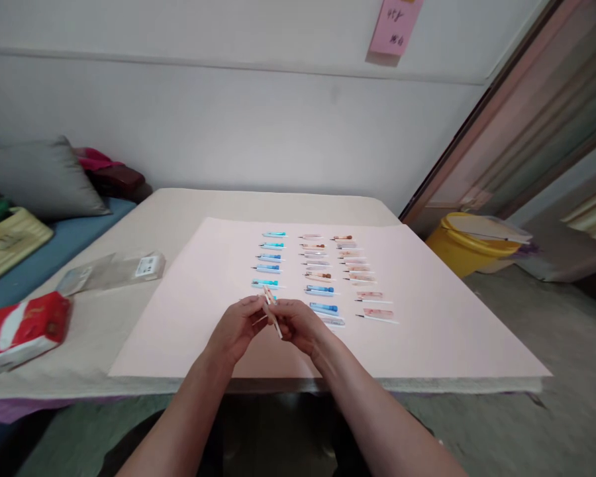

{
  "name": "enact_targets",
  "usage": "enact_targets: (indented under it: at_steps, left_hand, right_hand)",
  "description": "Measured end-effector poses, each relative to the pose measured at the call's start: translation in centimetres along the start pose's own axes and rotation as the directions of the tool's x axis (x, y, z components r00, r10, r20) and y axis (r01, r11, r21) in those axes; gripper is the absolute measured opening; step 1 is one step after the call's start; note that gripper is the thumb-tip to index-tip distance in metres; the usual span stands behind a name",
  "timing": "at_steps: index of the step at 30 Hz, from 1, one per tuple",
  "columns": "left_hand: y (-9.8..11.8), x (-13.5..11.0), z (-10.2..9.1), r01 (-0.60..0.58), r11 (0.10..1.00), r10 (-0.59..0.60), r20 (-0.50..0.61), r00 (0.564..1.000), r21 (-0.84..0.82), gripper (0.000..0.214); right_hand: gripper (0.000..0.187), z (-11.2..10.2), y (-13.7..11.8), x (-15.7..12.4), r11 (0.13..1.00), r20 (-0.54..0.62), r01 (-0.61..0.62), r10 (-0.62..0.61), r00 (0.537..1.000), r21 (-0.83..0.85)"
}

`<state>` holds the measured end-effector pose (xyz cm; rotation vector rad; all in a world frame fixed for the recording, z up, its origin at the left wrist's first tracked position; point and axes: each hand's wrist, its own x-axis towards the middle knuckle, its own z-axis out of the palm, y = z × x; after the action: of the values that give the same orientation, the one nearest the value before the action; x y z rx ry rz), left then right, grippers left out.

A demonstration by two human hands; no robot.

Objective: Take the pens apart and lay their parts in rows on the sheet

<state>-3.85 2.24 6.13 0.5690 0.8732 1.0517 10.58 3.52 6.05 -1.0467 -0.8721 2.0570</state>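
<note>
Pinched between left hand [238, 329] and right hand [298, 326]: slim white stick [273, 317]. Laid in three columns on pink sheet [198, 305]: small capped sticks [318, 271].

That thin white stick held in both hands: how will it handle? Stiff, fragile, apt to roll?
Probably very light: left hand and right hand hold the thin white stick by fingertip pinch alone. Its free lower end juts straight, so likely stiff, yet slender enough to snap. May roll on the flat pink sheet if round.
</note>
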Motion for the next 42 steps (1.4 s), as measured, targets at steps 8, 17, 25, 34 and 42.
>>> enact_targets:
  at_steps: [8,17,25,34,42]
  left_hand:
    - [0.2,-0.1,0.2,-0.05,0.998,0.052,0.047,0.998,-0.046,0.017]
    - [1.3,0.3,-1.6,-0.142,0.975,0.101,-0.226,0.969,-0.173,0.007]
    - [2.0,0.7,-2.6,-0.197,0.939,0.079,-0.382,0.921,-0.281,0.003]
    - [1.9,0.7,-2.5,-0.196,0.939,0.076,-0.384,0.92,-0.284,0.002]
    - [1.2,0.5,-1.5,-0.173,0.957,0.087,-0.338,0.937,-0.234,0.005]
  right_hand:
    - [0.007,-0.2,0.7,0.3,0.999,-0.054,0.038,-0.036,0.998,0.033]
    - [0.025,-0.2,0.0,-0.1,0.998,-0.04,0.068,-0.068,0.997,-0.008]
    - [0.023,0.2,-0.4,-1.1,0.99,0.003,0.133,-0.133,0.991,-0.044]
    - [0.022,0.2,-0.4,-1.2,0.99,0.005,0.122,-0.122,0.993,-0.065]
    - [0.02,0.2,-0.2,-1.0,0.98,-0.028,0.156,-0.161,0.987,-0.127]
